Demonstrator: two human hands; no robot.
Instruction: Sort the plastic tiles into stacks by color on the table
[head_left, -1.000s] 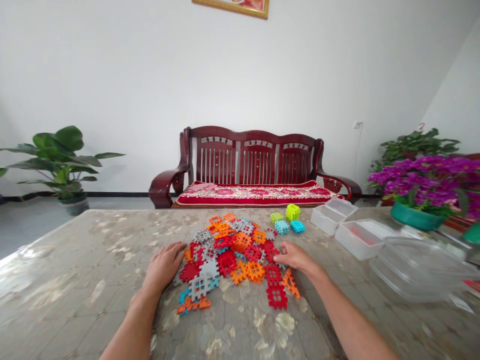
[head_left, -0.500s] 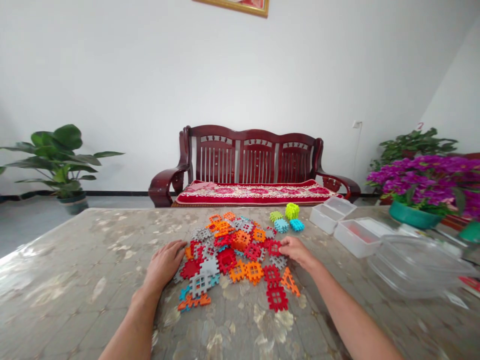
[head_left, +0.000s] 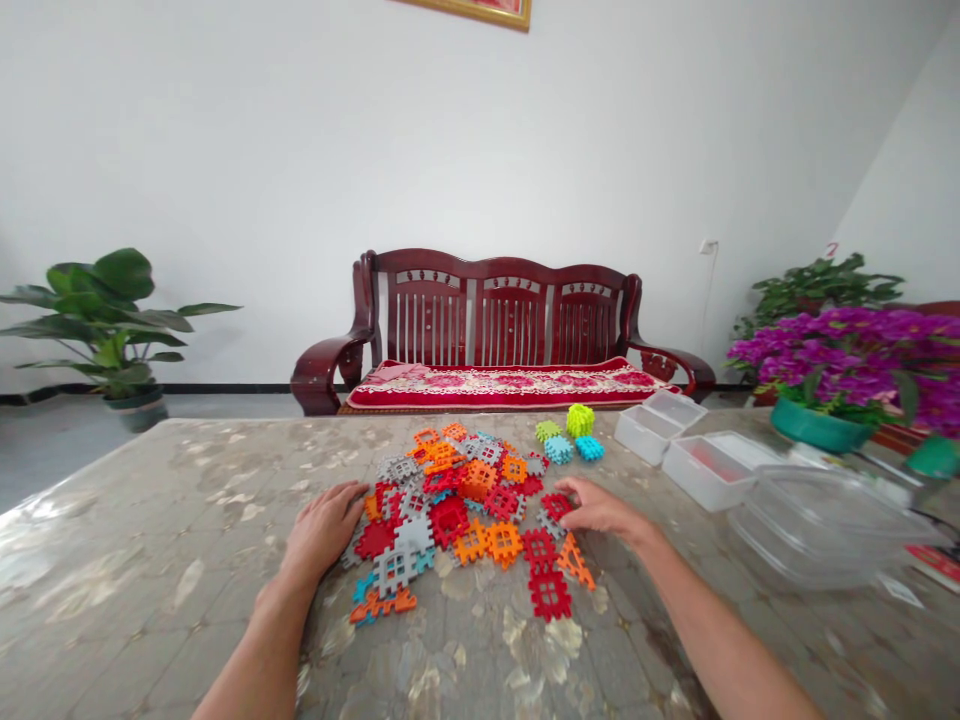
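A heap of flat notched plastic building tiles in red, orange, grey and blue lies on the patterned table. My left hand rests flat along the heap's left edge, fingers stretched out, gripping nothing. At the right edge, my right hand has thumb and forefinger on either side of a red window tile. Under that tile a grey tile partly shows. Closer to me lie an orange triangular tile and another red window tile.
Behind the heap stand yellow-green and blue notched blocks. Clear plastic boxes and a clear lid are on the right, near a pot of purple flowers. Beyond the table is a wooden bench.
My right hand has shifted slightly right, and the red window tile has moved right and a little nearer with it. My left hand stays at the heap's edge. The view has shifted slightly.
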